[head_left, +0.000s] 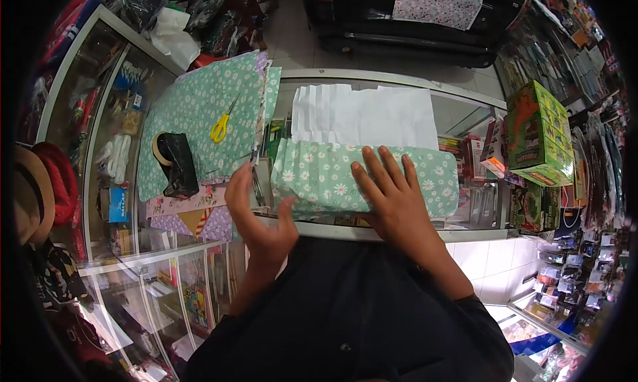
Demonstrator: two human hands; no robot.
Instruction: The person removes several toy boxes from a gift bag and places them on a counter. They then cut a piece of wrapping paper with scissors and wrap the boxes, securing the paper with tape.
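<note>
On the glass counter lies a green daisy-patterned paper [325, 176], folded over so that its white underside [372, 113] shows along the far part. My right hand [395, 192] rests flat on the green part with its fingers spread. Just off the paper's left end is my left hand [259, 216], its thumb and fingers apart and nothing seen between them. Further left, yellow scissors [220, 127] and a black tape dispenser [176, 164] sit on a stack of green floral sheets [199, 103].
Green boxes [539, 133] stand at the counter's right end. The counter's metal edge [465, 235] runs close to my body. Pink and purple patterned sheets [212, 222] stick out under the stack. A black vehicle [412, 43] is beyond the counter.
</note>
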